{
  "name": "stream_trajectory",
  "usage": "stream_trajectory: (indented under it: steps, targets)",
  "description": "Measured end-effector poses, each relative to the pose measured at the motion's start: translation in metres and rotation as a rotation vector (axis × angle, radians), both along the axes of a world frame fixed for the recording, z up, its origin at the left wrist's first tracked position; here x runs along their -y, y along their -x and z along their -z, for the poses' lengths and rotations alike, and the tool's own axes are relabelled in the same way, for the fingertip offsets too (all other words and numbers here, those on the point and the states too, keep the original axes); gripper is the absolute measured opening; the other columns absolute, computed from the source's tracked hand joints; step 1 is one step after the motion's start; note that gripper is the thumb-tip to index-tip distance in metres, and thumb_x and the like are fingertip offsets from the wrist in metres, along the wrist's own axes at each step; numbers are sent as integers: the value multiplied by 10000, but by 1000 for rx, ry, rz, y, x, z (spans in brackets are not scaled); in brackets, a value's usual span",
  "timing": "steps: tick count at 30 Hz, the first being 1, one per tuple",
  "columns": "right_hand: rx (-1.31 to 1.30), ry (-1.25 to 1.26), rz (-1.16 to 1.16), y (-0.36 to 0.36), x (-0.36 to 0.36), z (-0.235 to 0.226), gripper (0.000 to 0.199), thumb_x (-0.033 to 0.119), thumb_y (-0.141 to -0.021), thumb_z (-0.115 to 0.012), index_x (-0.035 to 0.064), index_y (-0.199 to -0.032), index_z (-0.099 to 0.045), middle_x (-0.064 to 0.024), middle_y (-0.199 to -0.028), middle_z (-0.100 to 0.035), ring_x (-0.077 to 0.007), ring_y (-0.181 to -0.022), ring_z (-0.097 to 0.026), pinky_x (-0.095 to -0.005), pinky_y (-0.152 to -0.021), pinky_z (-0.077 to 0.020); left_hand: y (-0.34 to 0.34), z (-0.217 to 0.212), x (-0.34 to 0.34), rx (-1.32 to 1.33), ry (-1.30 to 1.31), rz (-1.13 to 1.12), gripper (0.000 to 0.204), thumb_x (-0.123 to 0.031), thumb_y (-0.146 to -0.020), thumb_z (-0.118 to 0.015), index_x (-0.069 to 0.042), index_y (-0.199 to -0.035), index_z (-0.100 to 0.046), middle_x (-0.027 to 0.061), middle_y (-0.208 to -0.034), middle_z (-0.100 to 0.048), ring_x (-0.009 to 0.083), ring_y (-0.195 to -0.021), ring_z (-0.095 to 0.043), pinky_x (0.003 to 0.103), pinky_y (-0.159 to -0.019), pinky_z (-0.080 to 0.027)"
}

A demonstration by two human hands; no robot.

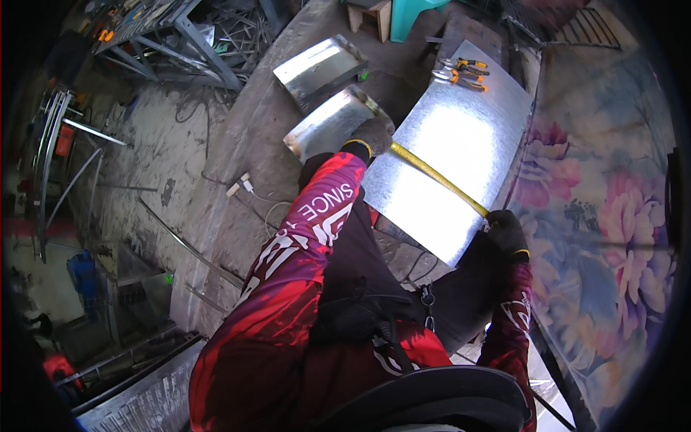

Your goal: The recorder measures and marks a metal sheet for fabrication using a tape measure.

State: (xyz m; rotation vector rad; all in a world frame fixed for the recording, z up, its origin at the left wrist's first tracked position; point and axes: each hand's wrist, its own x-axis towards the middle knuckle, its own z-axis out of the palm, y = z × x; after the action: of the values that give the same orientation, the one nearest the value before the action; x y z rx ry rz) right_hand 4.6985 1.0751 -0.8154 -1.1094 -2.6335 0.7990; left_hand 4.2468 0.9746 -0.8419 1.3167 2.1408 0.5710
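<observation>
A yellow tape measure point(439, 178) lies stretched slantwise across a shiny sheet of metal point(450, 133). My left hand point(373, 135), in a grey work glove, is closed at the tape's upper left end, by the sheet's left edge. At the other end, past the right edge, my right hand point(506, 232) grips the tape in a dark glove. Which hand has the tape's case cannot be made out. Pliers with orange and black handles point(461, 78) rest on the sheet's far end.
Two bent metal box pieces stand left of the sheet, the farther one point(317, 68) and the nearer one point(327, 122). A flowered cloth point(597, 187) hangs at right. A steel rack point(176, 43) holds metal scraps. Rods and a white plug point(245, 181) with its cable lie on the floor.
</observation>
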Motion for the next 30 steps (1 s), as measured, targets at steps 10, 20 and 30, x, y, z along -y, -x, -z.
stream_trajectory:
  steps: [10, 20, 30]
  targets:
    - [31, -21, 34, 6, 0, -2, 218, 45, -720, -635, 45, -922, -718, -150, -852, -661, -335, -841, -640, -411, -773, -525, 5, 6, -2, 5, -49, 39, 207, -143, -817, -670, -64, -1008, -672, 158, -986, -693, 335, -955, -679, 417, -840, -535]
    - [14, 47, 60, 3, -2, -1, 230, 17, -722, -618, 46, -927, -717, -153, -837, -648, -329, -829, -638, -405, -767, -525, 3, 1, 0, -7, -36, 29, 219, -157, -818, -675, -65, -1016, -673, 168, -968, -697, 339, -923, -678, 425, -827, -532]
    - [88, 5, 47, 3, -1, -3, 245, 44, -719, -640, 56, -947, -726, -153, -867, -645, -331, -842, -648, -404, -774, -530, 4, 7, -1, 0, -103, 22, 206, -187, -836, -678, -66, -1002, -669, 161, -948, -696, 332, -907, -678, 422, -816, -530]
